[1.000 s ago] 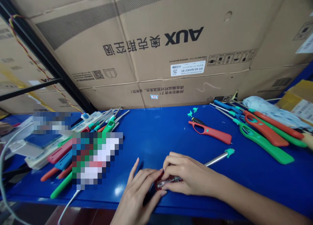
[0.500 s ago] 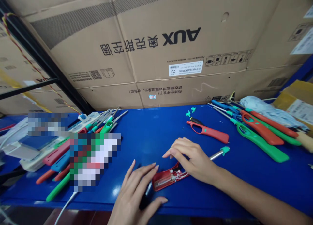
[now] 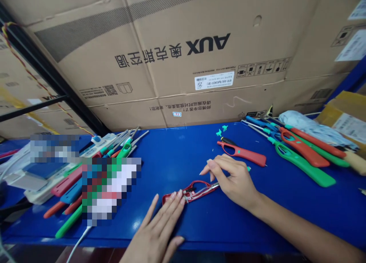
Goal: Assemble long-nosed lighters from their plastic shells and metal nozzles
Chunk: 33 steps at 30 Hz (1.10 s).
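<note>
An opened red stick lighter lies on the blue tabletop, its inner wires and parts exposed. My left hand rests flat over the handle end, fingers stretched out and touching it. At the other end, my right hand has curled fingers around the lighter's metal tube, of which only a short piece shows. The green tip peeks out behind the knuckles. Just beyond lie a red lighter handle shell, a dark-tipped tool with a yellow band and small green plastic pieces.
Several assembled lighters in green, orange and blue lie at the right beside a light blue cloth bundle. More lighters and a white power strip are at the left. A large cardboard box stands behind.
The opened lighter has shifted left and away from me. My left hand has come down flat onto its handle, and my right hand now covers the tube instead of the trigger area.
</note>
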Each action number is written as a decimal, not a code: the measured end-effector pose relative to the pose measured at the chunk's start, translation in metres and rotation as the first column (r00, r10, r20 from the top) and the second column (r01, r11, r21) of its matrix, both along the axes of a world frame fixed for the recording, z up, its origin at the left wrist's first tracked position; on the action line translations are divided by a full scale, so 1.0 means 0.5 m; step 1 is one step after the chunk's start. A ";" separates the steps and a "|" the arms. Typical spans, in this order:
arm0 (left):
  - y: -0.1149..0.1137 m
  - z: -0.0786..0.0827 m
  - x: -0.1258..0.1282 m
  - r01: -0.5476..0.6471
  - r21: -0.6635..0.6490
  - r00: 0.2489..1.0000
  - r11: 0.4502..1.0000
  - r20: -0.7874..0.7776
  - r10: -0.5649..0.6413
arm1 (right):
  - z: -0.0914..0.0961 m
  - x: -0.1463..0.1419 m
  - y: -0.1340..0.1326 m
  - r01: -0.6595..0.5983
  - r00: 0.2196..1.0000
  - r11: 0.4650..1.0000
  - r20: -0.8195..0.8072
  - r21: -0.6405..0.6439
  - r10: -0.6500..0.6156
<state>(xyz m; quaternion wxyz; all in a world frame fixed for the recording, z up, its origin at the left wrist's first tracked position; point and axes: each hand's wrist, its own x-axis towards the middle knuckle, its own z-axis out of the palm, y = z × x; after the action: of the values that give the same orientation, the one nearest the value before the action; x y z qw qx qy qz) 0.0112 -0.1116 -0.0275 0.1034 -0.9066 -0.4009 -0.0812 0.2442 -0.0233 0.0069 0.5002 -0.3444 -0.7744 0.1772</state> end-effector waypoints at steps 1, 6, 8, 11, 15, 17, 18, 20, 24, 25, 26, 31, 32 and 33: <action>0.006 0.006 -0.012 -0.026 -0.060 0.999 0.998 0.020 0.027 | 0.001 0.000 0.002 0.016 1.000 1.000 0.015 -0.007 -0.016; 0.045 0.016 -0.056 -0.020 -0.224 0.989 0.974 0.135 0.052 | -0.011 0.011 0.031 0.131 0.952 0.989 0.286 -0.062 -0.109; 0.057 0.014 -0.063 0.000 -0.237 0.982 0.971 0.185 0.045 | -0.017 0.025 0.050 0.211 0.902 0.976 0.396 -0.053 -0.173; 0.067 0.010 -0.062 0.017 -0.258 0.974 0.966 0.221 0.042 | -0.019 0.053 0.078 0.374 0.802 0.927 0.509 -0.018 -0.314; 0.075 0.010 -0.045 0.029 -0.306 0.969 0.952 0.242 0.048 | -0.011 0.089 0.107 0.499 0.734 0.867 0.530 0.005 -0.425; 0.083 0.011 -0.031 0.058 -0.319 0.965 0.946 0.261 0.029 | -0.009 0.105 0.119 0.537 0.706 0.844 0.547 0.001 -0.450; 0.088 0.012 -0.023 0.072 -0.321 0.963 0.944 0.268 0.018 | -0.010 0.112 0.124 0.552 0.695 0.834 0.559 -0.012 -0.452; 0.096 0.013 -0.006 0.096 -0.316 0.961 0.944 0.278 -0.005 | -0.012 0.125 0.135 0.589 0.671 0.806 0.587 -0.052 -0.453; 0.101 0.014 0.017 0.112 -0.272 0.963 0.956 0.266 -0.037 | -0.010 0.140 0.164 0.612 0.654 0.787 0.611 -0.079 -0.447; 0.100 0.015 0.019 0.109 -0.257 0.965 0.960 0.259 -0.041 | -0.007 0.140 0.175 0.612 0.651 0.786 0.621 -0.087 -0.438; 0.099 0.017 0.020 0.106 -0.242 0.966 0.965 0.253 -0.043 | -0.003 0.138 0.186 0.608 0.649 0.788 0.635 -0.100 -0.420; 0.094 0.024 0.016 0.103 -0.204 0.973 0.973 0.224 -0.056 | 0.010 0.100 0.258 0.592 0.630 0.780 0.720 -0.203 -0.291; 0.094 0.025 0.016 0.103 -0.208 0.974 0.973 0.217 -0.057 | 0.010 0.089 0.271 0.597 0.619 0.770 0.740 -0.226 -0.263; 0.094 0.025 0.016 0.100 -0.211 0.975 0.972 0.215 -0.054 | 0.009 0.078 0.283 0.603 0.608 0.759 0.757 -0.245 -0.238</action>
<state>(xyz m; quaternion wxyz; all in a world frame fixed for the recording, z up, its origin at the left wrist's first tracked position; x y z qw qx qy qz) 0.0191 -0.0647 -0.0150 -0.0437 -0.9139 -0.3804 -0.1345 0.2833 0.1182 0.0112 0.1033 -0.6746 -0.7248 0.0946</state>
